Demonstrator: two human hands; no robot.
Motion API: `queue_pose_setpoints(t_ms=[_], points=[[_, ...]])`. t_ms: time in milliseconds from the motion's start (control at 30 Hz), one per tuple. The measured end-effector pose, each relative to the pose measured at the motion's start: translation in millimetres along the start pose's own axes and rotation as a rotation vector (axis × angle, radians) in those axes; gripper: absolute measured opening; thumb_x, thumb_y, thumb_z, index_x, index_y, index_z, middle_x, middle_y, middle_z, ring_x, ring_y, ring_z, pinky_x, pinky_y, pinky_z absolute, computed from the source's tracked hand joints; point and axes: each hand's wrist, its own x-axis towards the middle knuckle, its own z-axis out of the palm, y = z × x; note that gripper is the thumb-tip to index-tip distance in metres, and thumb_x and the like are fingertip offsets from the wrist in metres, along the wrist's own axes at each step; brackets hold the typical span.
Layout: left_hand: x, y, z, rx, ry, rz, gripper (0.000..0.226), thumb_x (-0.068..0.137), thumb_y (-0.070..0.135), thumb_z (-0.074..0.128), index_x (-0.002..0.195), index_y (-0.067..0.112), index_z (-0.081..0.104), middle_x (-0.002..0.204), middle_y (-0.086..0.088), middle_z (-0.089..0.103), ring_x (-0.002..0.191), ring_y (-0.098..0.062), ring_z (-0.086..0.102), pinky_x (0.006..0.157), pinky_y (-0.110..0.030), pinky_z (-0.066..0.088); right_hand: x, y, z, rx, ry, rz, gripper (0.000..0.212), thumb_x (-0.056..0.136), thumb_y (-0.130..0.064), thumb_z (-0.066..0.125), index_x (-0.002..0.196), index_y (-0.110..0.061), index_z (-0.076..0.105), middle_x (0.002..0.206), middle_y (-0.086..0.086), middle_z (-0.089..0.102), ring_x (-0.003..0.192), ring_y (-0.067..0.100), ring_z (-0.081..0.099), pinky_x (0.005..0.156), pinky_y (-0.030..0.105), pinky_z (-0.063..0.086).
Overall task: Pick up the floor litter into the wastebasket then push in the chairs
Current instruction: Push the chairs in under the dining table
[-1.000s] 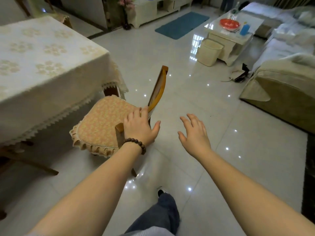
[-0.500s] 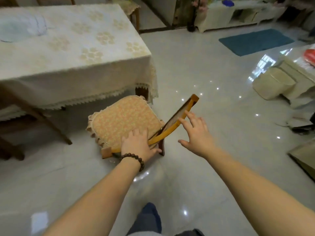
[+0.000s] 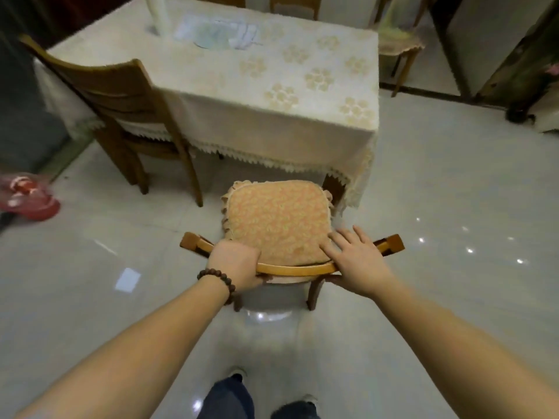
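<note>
A wooden chair [image 3: 298,270] with an orange frilled cushion [image 3: 278,219] stands in front of me, its seat facing the table [image 3: 272,110]. The table wears a cream flowered cloth, and the cushion's far edge reaches the cloth's lace hem. My left hand [image 3: 234,261], with a bead bracelet on the wrist, is shut on the curved top rail of the backrest. My right hand [image 3: 355,260] lies on the rail's right part, fingers spread over the cushion and thumb under the rail. No wastebasket or litter shows in this view.
A second wooden chair [image 3: 121,101] stands at the table's left side, angled outward. A third chair [image 3: 399,46] with a cushion sits beyond the table's far right corner. A red object [image 3: 28,196] lies on the tiled floor at left. Papers [image 3: 217,33] lie on the tabletop.
The view swung left until I face the table squarely behind the chair. My left hand closed round the top rail. My right hand moved onto the rail's right part.
</note>
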Motion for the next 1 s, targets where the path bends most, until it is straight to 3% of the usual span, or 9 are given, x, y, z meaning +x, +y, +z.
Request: queue_pose_setpoints(t_ms=[67,133,233,367,533,700,900,1000], points=[[0.6,1.3,-0.1,0.032,-0.013,-0.024,0.054,0.078,0.076,0.045,0.089,0.025,0.061,0.078,0.003,0.060,0.071,-0.018,0.057,0.062,-0.029,0.046,1.9,5.5,3.4,-0.002,0.017,-0.047,0.049,0.082,-0.051,0.060,0.120,-0.023,0.045,0.114,0.003,0.060,0.099,0.025,0.058,0.089,0.042,0.048],[0.9,3.0,-0.4,0.057,-0.037,-0.049,0.056,0.078,0.077,0.044,0.086,0.025,0.062,0.074,0.004,0.057,0.065,-0.016,0.051,0.058,-0.028,0.040,3.4,8.4,3.2,-0.019,0.021,-0.094,0.035,0.086,-0.048,0.056,0.108,-0.020,0.049,0.090,0.001,0.062,0.073,0.022,0.060,0.067,0.037,0.054],[2.0,4.0,-1.9,0.076,-0.060,-0.076,0.058,0.078,0.077,0.043,0.085,0.024,0.063,0.074,0.004,0.056,0.065,-0.015,0.050,0.057,-0.028,0.040,5.8,13.3,3.9,-0.008,0.063,-0.160,0.027,0.088,-0.043,0.055,0.099,-0.019,0.053,0.084,0.001,0.062,0.072,0.023,0.060,0.061,0.033,0.051],[7.7,8.6,-4.6,0.063,-0.086,-0.093,0.055,0.079,0.076,0.042,0.085,0.025,0.062,0.077,0.005,0.060,0.070,-0.014,0.056,0.062,-0.028,0.048,10.5,24.4,7.1,0.018,0.103,-0.180,0.032,0.087,-0.044,0.056,0.104,-0.018,0.052,0.082,0.004,0.063,0.071,0.025,0.060,0.056,0.032,0.049],[24.8,13.4,-6.9,0.080,-0.050,-0.120,0.054,0.079,0.077,0.041,0.078,0.025,0.055,0.072,0.005,0.055,0.066,-0.015,0.053,0.062,-0.027,0.048,31.7,45.9,4.2,-0.056,0.074,-0.201,0.039,0.069,-0.047,0.076,0.085,-0.017,0.058,0.061,0.001,0.057,0.051,0.024,0.055,0.043,0.030,0.041],[53.6,0.9,-8.0,0.100,-0.052,-0.102,0.057,0.079,0.077,0.041,0.081,0.024,0.061,0.074,0.004,0.061,0.068,-0.015,0.058,0.066,-0.029,0.053,60.4,60.4,-1.1,-0.064,0.109,-0.201,0.034,0.085,-0.048,0.059,0.098,-0.017,0.055,0.081,0.002,0.061,0.070,0.025,0.059,0.053,0.029,0.039],[96.9,-53.5,-16.3,0.132,-0.044,-0.020,0.055,0.081,0.074,0.042,0.086,0.023,0.060,0.073,0.004,0.056,0.065,-0.015,0.055,0.060,-0.027,0.049,108.8,56.8,-16.0,-0.047,0.102,-0.164,0.031,0.082,-0.046,0.062,0.093,-0.017,0.060,0.078,0.001,0.063,0.069,0.025,0.060,0.055,0.030,0.043],[122.9,-92.5,-17.5,0.142,-0.033,0.002,0.056,0.080,0.076,0.041,0.084,0.023,0.059,0.071,0.005,0.056,0.064,-0.014,0.056,0.062,-0.028,0.051,142.3,44.6,-22.3,-0.027,0.117,-0.116,0.035,0.087,-0.043,0.055,0.109,-0.017,0.057,0.093,0.003,0.064,0.082,0.026,0.061,0.060,0.031,0.038]])
